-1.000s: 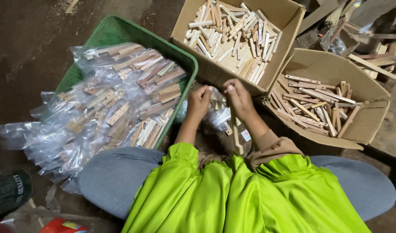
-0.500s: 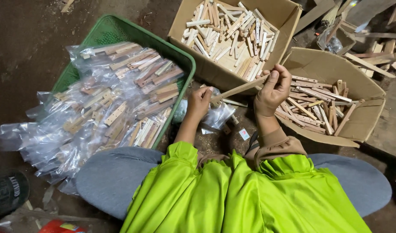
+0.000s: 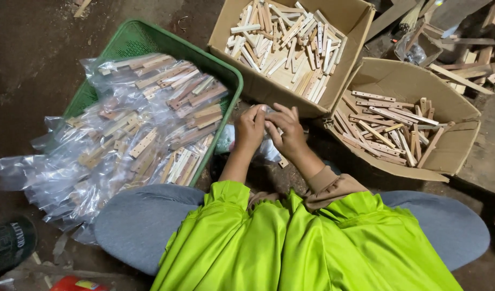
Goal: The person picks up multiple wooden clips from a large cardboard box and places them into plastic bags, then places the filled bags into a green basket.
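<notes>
2 hands are seen meeting just in front of the nearer cardboard box, at the middle of the view: the left hand (image 3: 251, 128) and the right hand (image 3: 286, 132) are curled together around a small clear plastic bag (image 3: 269, 150), its crinkled film showing between and below the fingers, with a short pale wooden piece (image 3: 283, 161) poking out beneath the right hand. Both sets of fingers are bent closed on the bag's top; how tightly cannot be told. Compared with 0.5 s earlier, the right hand has been drawn back from the box on the right, where it was raised with a long wooden stick, and is now pressed against the left hand; no stick is seen lifted. At the left, a green plastic crate (image 3: 150, 39) is heaped with clear bags of wooden sticks (image 3: 150, 129), several spilling over its near edge onto the dark floor. In the middle, an open cardboard box (image 3: 290, 97) is filled with loose short pale wooden pieces. At the right, a 2nd cardboard box (image 3: 452, 145), tilted open, is holding longer, darker drilled wooden strips (image 3: 385, 126).
</notes>
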